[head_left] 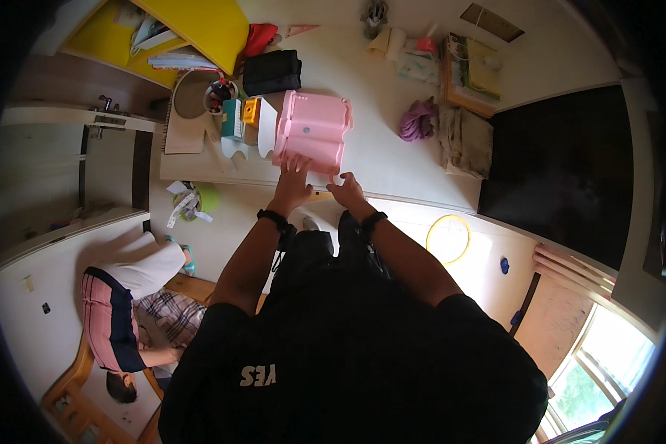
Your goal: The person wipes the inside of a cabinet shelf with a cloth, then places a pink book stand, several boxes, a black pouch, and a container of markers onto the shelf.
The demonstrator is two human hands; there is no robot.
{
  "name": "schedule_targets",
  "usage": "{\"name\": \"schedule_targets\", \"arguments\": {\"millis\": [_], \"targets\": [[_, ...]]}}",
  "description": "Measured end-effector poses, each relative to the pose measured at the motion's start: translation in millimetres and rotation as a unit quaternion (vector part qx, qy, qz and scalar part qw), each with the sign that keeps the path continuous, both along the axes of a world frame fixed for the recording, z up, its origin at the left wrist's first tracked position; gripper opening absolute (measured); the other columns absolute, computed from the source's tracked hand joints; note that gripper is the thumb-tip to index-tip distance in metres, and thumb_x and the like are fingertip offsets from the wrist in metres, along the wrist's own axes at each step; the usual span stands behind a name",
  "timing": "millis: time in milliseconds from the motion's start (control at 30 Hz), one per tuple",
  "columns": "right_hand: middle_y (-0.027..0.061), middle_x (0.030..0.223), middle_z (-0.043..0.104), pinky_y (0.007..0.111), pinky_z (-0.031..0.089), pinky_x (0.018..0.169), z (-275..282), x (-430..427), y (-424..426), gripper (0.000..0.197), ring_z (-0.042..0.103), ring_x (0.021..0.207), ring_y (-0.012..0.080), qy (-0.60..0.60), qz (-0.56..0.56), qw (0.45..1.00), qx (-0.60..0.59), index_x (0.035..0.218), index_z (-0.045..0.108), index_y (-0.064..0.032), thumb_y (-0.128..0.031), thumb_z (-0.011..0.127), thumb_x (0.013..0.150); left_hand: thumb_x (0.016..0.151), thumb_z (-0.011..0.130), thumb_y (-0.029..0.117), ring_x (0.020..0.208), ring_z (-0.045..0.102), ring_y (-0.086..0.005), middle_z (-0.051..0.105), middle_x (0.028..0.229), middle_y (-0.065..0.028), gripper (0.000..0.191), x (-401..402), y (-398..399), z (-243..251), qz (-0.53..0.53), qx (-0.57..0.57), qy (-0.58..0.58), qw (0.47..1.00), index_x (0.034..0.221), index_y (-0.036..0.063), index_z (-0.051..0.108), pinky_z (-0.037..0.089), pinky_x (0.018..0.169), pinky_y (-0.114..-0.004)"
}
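A pink plastic organizer (313, 130) with scalloped edges rests on the white desk (388, 161), near its front edge. My left hand (293, 187) has its fingers spread over the organizer's near left corner. At its near right corner is my right hand (347, 191), thumb and forefinger close to the rim; whether they pinch it is unclear. Left of the organizer stand a white holder (267, 125), a small yellow box (251, 112) and a teal box (232, 119). Behind them lies a black folded pouch (272, 72).
A purple cloth (417, 120) and a folded grey cloth (466, 141) lie on the right of the desk. A yellow shelf (200, 28) stands at the back left. Below left is a green bin (208, 197). Another person (111, 316) bends over at the lower left.
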State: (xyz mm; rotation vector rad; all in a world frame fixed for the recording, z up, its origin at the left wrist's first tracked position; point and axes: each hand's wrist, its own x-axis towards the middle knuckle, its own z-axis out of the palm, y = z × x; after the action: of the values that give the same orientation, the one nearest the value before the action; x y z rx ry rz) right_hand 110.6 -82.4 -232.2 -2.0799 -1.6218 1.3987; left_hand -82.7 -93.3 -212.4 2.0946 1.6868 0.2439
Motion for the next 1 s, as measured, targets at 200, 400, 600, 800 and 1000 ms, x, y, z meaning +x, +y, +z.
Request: {"name": "schedule_targets", "arguments": {"millis": [200, 400, 600, 800, 1000], "targets": [[0.0135, 0.087, 0.073, 0.041, 0.059, 0.073, -24, 24, 13, 0.056, 0.072, 0.077, 0.0283, 0.060, 0.031, 0.997, -0.034, 0.117, 0.062, 0.0029, -0.042, 0.076, 0.087, 0.077, 0.076, 0.012, 0.140, 0.040, -0.0370, 0.050, 0.145, -0.0142, 0.075, 6, 6, 23, 0.015, -0.054, -0.057, 0.997, 0.146, 0.0096, 0.048, 0.024, 0.118, -0.058], [0.0089, 0.082, 0.069, 0.026, 0.053, 0.054, 25, 77, 17, 0.034, 0.066, 0.063, 0.0148, 0.302, -0.099, 0.940, -0.125, 0.127, 0.057, -0.0002, -0.020, 0.066, 0.101, 0.079, 0.078, 0.016, 0.135, 0.043, -0.0413, 0.048, 0.145, -0.0195, 0.074, 9, 12, 13, 0.035, 0.068, -0.058, 0.995, 0.146, 0.0096, 0.047, 0.035, 0.108, -0.056], [0.0071, 0.081, 0.067, 0.026, 0.048, 0.054, 72, 106, 30, 0.028, 0.063, 0.062, 0.0140, 0.362, -0.076, 0.919, -0.134, 0.127, 0.058, -0.0036, -0.016, 0.064, 0.102, 0.086, 0.080, 0.022, 0.116, 0.059, -0.0351, 0.056, 0.132, -0.0200, 0.073, -7, 12, -69, 0.338, -0.045, -0.274, 0.899, 0.145, 0.0043, 0.041, 0.050, 0.092, -0.047], [0.0064, 0.079, 0.065, 0.028, 0.051, 0.064, 106, 120, 2, 0.029, 0.063, 0.069, 0.0141, 0.401, -0.180, 0.885, -0.152, 0.117, 0.063, 0.0024, -0.023, 0.062, 0.104, 0.093, 0.073, 0.017, 0.106, 0.065, -0.0218, 0.062, 0.125, -0.0085, 0.053, 2, 22, -56, 0.325, -0.388, -0.565, 0.652, 0.139, 0.0059, 0.047, 0.056, 0.088, -0.040], [0.0016, 0.069, 0.057, 0.027, 0.045, 0.056, 182, 150, -19, 0.027, 0.052, 0.059, 0.0103, 0.347, -0.100, 0.927, -0.106, 0.110, 0.067, 0.0032, -0.022, 0.066, 0.100, 0.091, 0.062, 0.003, 0.119, 0.064, -0.0292, 0.057, 0.137, -0.0130, 0.057, 17, 30, 36, 0.220, -0.430, -0.688, 0.543, 0.145, 0.0059, 0.042, 0.059, 0.096, -0.048]]}}
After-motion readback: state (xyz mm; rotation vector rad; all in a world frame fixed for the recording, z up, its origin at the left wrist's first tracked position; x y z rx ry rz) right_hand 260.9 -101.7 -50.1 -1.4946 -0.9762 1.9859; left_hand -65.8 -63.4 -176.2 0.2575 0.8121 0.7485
